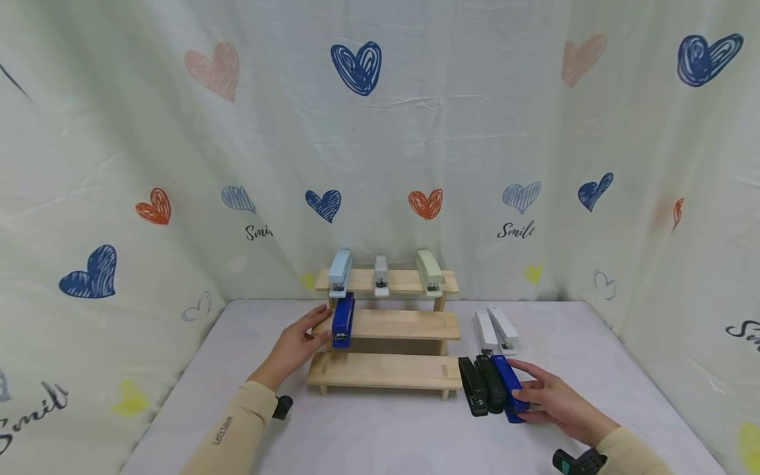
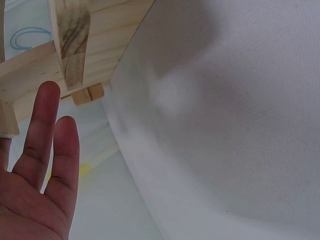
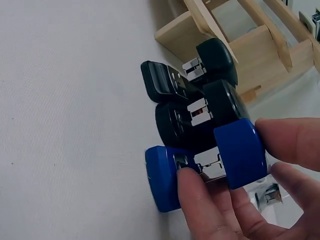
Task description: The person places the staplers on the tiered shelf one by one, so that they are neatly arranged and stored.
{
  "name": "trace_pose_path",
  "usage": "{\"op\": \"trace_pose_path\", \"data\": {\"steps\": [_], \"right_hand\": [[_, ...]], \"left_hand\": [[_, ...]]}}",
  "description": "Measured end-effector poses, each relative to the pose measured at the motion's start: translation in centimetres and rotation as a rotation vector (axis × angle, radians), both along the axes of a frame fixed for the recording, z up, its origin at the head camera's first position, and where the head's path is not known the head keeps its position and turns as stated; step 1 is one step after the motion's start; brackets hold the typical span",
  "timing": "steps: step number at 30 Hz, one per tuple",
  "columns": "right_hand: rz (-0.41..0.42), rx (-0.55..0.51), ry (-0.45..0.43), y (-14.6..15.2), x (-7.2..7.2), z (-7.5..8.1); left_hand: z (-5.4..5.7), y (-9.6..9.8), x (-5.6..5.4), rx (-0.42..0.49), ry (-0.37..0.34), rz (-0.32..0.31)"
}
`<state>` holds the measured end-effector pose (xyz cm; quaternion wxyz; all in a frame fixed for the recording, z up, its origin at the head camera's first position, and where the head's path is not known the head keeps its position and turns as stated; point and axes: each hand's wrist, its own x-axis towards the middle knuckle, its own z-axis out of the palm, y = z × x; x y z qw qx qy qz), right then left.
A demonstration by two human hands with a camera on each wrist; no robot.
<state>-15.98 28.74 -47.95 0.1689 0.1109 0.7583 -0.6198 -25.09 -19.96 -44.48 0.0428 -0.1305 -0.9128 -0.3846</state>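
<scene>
My right hand [image 1: 549, 399] grips a blue stapler [image 1: 509, 388] on the table at the right. Its thumb and fingers are on both the upper arm and base in the right wrist view. Two black staplers [image 3: 175, 120] lie side by side against it. My left hand [image 1: 299, 340] is at the left end of the middle shelf of a wooden three-step rack [image 1: 392, 369], fingers extended in the left wrist view. Right beside its fingertips, another blue stapler [image 1: 343, 321] stands on that shelf, its front end over the shelf edge.
On the top shelf stand a light blue stapler [image 1: 340, 270], a small grey one [image 1: 381, 274] and a pale green one [image 1: 429, 270]. Two white staplers [image 1: 495, 330] lie behind the black and blue ones. A curtain [image 1: 380, 145] printed with hearts hangs around the table.
</scene>
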Motion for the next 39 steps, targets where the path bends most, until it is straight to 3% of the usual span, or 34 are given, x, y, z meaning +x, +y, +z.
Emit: {"op": "trace_pose_path", "data": {"steps": [20,39], "right_hand": [[0.049,-0.099,0.027,0.41,0.26,-0.54],[0.018,-0.125,0.022,0.33,0.31,-0.59]], "left_hand": [[-0.19,-0.03,-0.12,0.008,-0.004,-0.001],[0.08,0.08,-0.03,0.013,-0.013,0.006]]}}
